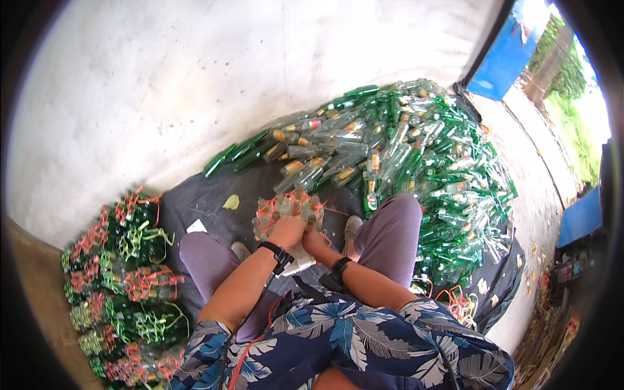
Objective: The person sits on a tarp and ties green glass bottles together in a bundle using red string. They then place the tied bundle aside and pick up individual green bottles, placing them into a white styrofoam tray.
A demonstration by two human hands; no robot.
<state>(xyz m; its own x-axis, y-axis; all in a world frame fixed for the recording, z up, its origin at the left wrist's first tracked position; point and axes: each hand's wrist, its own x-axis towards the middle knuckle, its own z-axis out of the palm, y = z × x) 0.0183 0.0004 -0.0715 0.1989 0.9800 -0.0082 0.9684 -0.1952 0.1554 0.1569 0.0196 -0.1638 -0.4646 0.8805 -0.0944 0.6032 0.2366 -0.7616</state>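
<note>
Between my feet stands a round bundle of clear glass bottles (263, 217), upright and wound with red plastic twine (298, 196). My left hand (287, 232), curled with knuckles up, lies over the bundle's near edge. Its fingertips are hidden, so what they grip does not show. Close beside it, my right hand (315, 242) is closed at the same edge, with a loose piece of red twine emerging next to it. Dark bands circle both wrists. Under my forearms a pale flat object (297, 263) is partly covered.
A big heap of loose green and clear glass bottles (390, 141) spreads ahead and right. Tied bottle bundles (151, 282) stand at left. Black sheeting (195, 195) covers the floor beside a pale wall (185, 87). More twine (460, 307) lies near my right side.
</note>
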